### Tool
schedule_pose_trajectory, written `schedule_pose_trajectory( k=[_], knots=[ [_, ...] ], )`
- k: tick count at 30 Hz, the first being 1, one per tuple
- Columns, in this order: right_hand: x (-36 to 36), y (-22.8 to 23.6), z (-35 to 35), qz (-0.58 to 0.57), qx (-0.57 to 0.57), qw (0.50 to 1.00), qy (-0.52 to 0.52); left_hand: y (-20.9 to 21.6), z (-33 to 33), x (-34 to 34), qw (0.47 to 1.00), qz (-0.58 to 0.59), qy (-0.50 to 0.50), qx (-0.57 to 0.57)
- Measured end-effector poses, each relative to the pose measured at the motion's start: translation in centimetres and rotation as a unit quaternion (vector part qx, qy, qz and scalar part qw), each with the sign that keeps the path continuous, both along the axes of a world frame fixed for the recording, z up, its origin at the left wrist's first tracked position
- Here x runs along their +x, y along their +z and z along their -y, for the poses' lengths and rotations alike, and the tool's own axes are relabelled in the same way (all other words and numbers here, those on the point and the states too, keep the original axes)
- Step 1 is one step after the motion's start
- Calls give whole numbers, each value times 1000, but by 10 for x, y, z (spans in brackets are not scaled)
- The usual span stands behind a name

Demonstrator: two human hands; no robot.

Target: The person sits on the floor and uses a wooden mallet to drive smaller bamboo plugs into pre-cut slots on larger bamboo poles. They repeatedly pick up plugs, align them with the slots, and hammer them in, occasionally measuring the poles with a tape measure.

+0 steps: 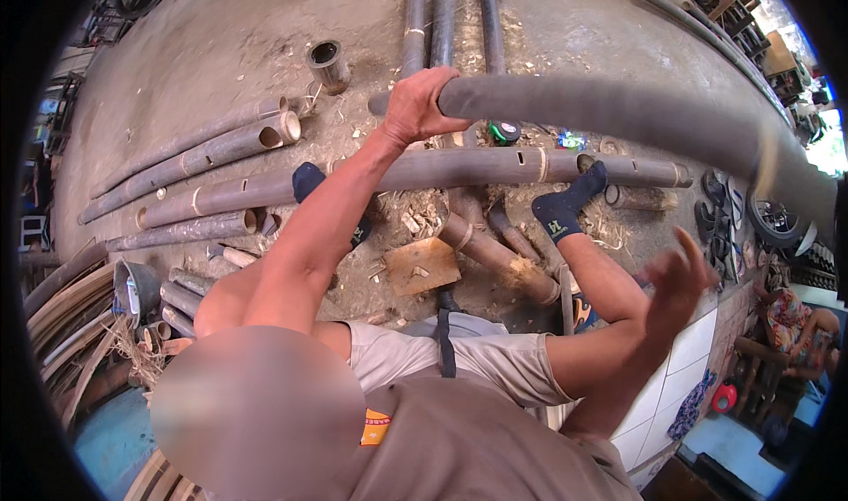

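A thick dark bamboo pole (609,108) is raised off the floor and stretches away to the right, blurred along its far part. My left hand (422,108) is closed around it close to its left end. My right hand (680,276), smeared a little by motion, is lifted below the pole with its fingers apart and nothing in them. Between my feet and under the raised pole lies another bamboo pole (424,170) with small rectangular slots cut in it. My socked right foot (574,203) rests against it, and my left foot (309,181) touches it too.
Several bamboo poles (203,157) lie at left, and more poles (446,20) lie straight ahead. A metal can (329,67), a green-and-black tape measure (504,132), a wooden block (422,267) and shavings are on the floor. A grey bucket (139,291) stands at left; a seated person (799,329) is at right.
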State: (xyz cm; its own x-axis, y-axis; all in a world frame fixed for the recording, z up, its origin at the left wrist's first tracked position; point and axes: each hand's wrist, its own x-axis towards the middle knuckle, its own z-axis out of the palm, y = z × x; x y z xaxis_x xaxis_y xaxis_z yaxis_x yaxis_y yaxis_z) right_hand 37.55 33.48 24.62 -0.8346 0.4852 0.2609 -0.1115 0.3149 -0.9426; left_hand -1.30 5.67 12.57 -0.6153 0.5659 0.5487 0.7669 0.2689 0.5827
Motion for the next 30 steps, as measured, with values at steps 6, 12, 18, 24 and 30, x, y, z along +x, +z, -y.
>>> schedule_pose_trajectory(
  k=[6,12,18,24,30],
  knots=[
    [-101,-219,26,430,156,889,-24,48,-28,27,968,203,43,144],
    [-87,-302,68,561,225,796,24,42,-25,38,908,300,18,290],
    [-80,-331,47,493,266,824,85,19,-32,41,907,297,37,297],
    [-82,-310,56,453,245,854,73,9,-32,38,906,296,38,301],
    [-89,-263,60,440,228,865,77,10,-35,39,901,306,69,300]
  ],
)
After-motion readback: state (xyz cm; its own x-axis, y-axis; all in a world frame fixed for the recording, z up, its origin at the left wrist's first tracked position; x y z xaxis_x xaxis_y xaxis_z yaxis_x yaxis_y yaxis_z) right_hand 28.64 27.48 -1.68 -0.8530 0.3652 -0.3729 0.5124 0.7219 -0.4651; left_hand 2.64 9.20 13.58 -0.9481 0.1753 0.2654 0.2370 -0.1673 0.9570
